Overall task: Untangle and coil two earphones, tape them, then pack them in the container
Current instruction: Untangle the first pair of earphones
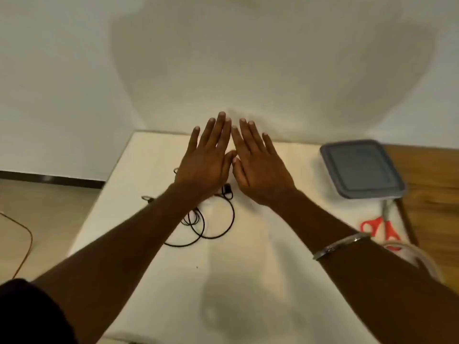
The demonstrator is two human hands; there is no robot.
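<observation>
- The left hand (206, 167) and the right hand (260, 172) are held out side by side over the far half of the white surface (250, 274), backs up.
- The fingers (221, 131) of both hands are straight and slightly spread, holding nothing; the two thumbs nearly meet between the hands. Whether the palms touch the surface cannot be told.
- The earphones (211, 222) lie on the surface as one tangle of black cable loops, just below the left hand and partly under the left wrist and forearm. A small dark piece of them shows between the two wrists.
- The container (362, 167), square with a grey lid on it, sits at the right edge of the white surface, well apart from the earphones.
- Scissors (383, 228) with red handles lie just in front of the container, blades pointing toward it.
- A metal bracelet (340, 244) circles the right forearm.
- A wooden tabletop (437, 194) shows to the right of the container.
- An orange cable (27, 244) runs across the floor on the left.
</observation>
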